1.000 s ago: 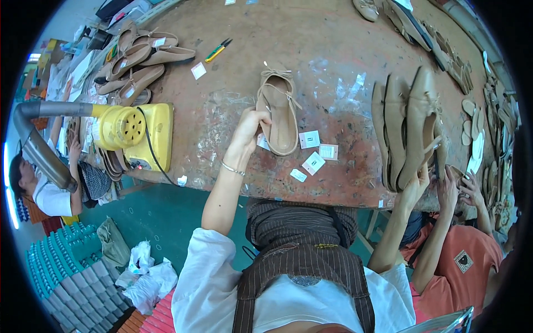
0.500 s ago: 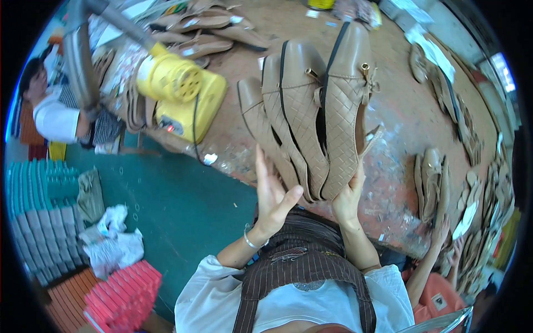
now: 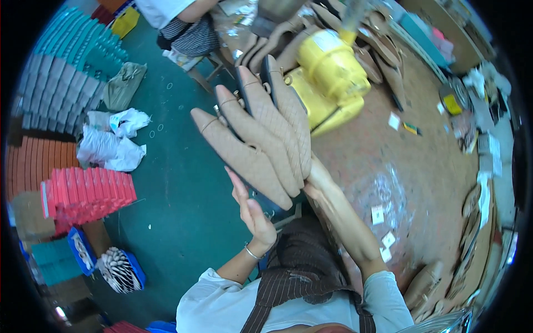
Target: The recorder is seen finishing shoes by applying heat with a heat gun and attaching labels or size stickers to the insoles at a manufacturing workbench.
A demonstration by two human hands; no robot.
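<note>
Several tan flat shoes (image 3: 252, 139) with a woven pattern and small metal bow ornaments are fanned out side by side in front of me, toes pointing up and left. My right hand (image 3: 315, 178) grips the bunch at its lower right end; most of its fingers are hidden behind the shoes. Just below the lower left shoe is my left hand (image 3: 252, 219), open, its fingers stretched upward and thumb apart. Whether it touches that shoe I cannot tell.
A yellow machine (image 3: 333, 72) stands on the brown worktable (image 3: 361, 161) behind the shoes, with more tan shoes (image 3: 383, 47) beyond it. Stacked pink (image 3: 91, 191) and teal (image 3: 83, 41) pieces and white plastic bags (image 3: 114, 144) occupy the floor at left. A person (image 3: 172, 14) sits at far left.
My view has turned left, and the held shoes have swung left with their toes now tilting leftward. My right hand keeps its hold; the left stays open below them.
</note>
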